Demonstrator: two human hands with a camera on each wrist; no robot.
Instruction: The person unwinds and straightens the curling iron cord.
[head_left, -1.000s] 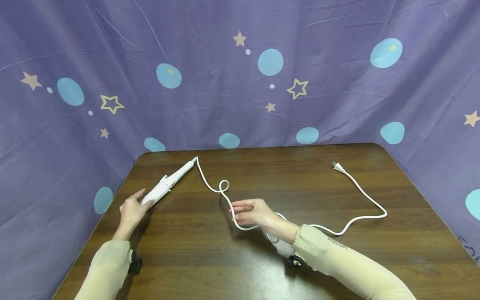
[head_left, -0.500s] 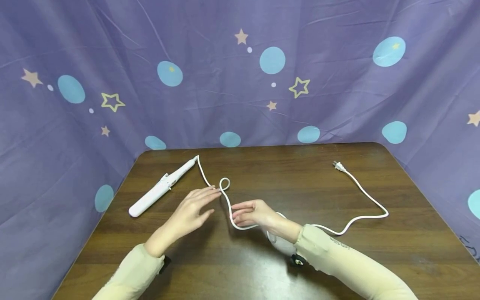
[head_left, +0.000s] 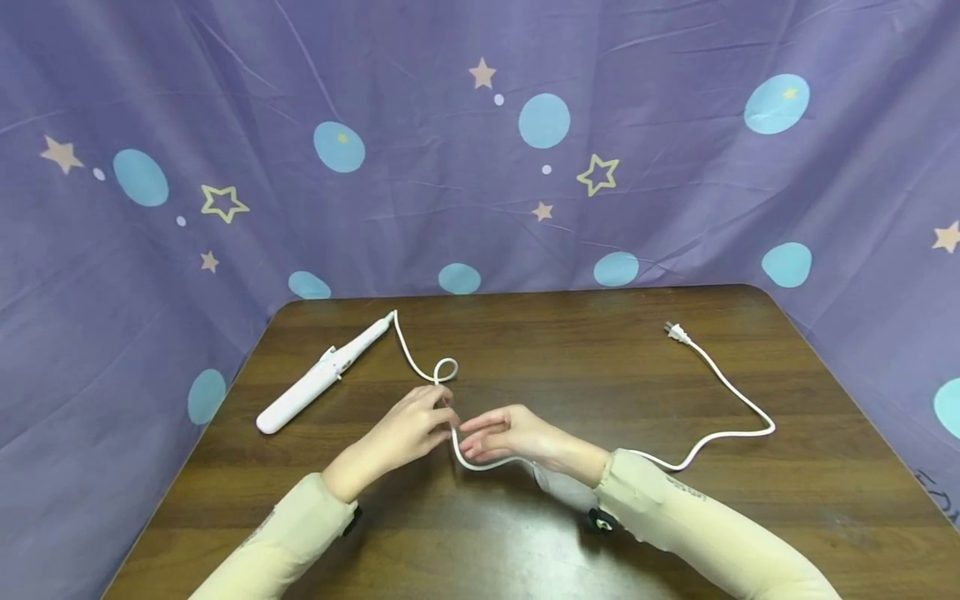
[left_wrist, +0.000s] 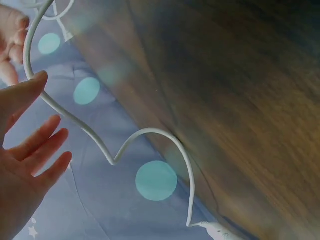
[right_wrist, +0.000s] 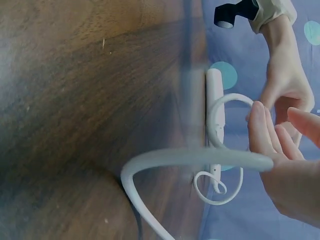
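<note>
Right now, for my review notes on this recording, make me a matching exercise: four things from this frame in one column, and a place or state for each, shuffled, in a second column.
Things:
1. curling iron
2. plug
3. small cord loop
4. left hand

Places or states:
A. at the far right of the table, prongs pointing away
B. fingers at the cord, facing the right hand
C. lying untouched at the far left of the table
D. just beyond both hands' fingertips

Pairs: 1-C, 2-A, 3-D, 4-B

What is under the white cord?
The brown table lies under the cord. Near the middle, the left hand and right hand meet at the cord, hiding the wood beneath them.
</note>
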